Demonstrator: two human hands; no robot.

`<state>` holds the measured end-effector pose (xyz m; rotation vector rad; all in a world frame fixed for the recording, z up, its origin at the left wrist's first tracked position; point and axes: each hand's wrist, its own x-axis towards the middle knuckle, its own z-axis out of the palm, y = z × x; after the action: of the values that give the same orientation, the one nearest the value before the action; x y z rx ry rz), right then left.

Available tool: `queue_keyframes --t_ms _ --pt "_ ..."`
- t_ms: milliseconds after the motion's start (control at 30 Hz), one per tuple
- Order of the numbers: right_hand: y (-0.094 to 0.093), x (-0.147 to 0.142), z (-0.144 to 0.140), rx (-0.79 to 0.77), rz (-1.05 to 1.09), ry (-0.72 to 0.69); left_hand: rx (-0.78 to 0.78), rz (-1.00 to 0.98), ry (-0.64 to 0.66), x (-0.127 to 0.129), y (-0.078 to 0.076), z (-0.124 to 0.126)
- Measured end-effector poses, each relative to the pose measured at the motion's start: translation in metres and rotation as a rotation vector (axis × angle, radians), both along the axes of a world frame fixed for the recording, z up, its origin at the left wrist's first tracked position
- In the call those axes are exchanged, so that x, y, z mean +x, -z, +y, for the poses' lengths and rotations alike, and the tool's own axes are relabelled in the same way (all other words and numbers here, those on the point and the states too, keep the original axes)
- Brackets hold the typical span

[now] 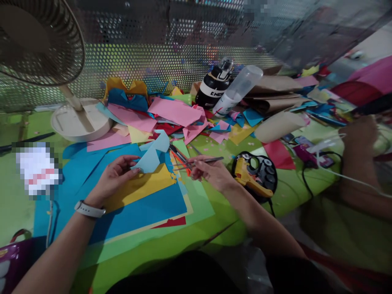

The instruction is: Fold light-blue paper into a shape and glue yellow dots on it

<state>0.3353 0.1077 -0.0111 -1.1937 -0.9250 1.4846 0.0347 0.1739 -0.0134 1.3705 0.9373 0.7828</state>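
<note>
My left hand [121, 175] pinches the lower left edge of a light blue cut paper piece [150, 160], which is curved and held above the sheets. Between the fingers of my right hand [208, 171] is a pair of slim metal tweezers [216, 159], their two thin tips pointing left toward the paper but apart from it. Under both hands lie stacked sheets: a yellow sheet [143, 185], a blue sheet [147, 212] and a light green sheet [200, 204]. A dark tool with orange parts [179, 154] rests just beyond my right fingers. Small yellow scraps lie near it.
A fan [81, 118] stands at the back left. Crumpled coloured paper [174, 112], a black bottle [211, 87] and a clear bottle [239, 90] line the back. A black and yellow device [254, 175] sits right of my hand. Another person's arm [357, 163] is at right.
</note>
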Motion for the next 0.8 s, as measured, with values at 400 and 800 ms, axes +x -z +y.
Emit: queue_keyframes --t_ms 400,800 --pt "0.011 -0.011 0.001 0.120 -0.257 0.168 -0.021 -0.014 -0.008 0.001 0.000 0.001" --pt "0.016 -0.016 0.009 0.052 -0.266 0.166 -0.037 -0.004 -0.009 0.002 -0.002 0.000"
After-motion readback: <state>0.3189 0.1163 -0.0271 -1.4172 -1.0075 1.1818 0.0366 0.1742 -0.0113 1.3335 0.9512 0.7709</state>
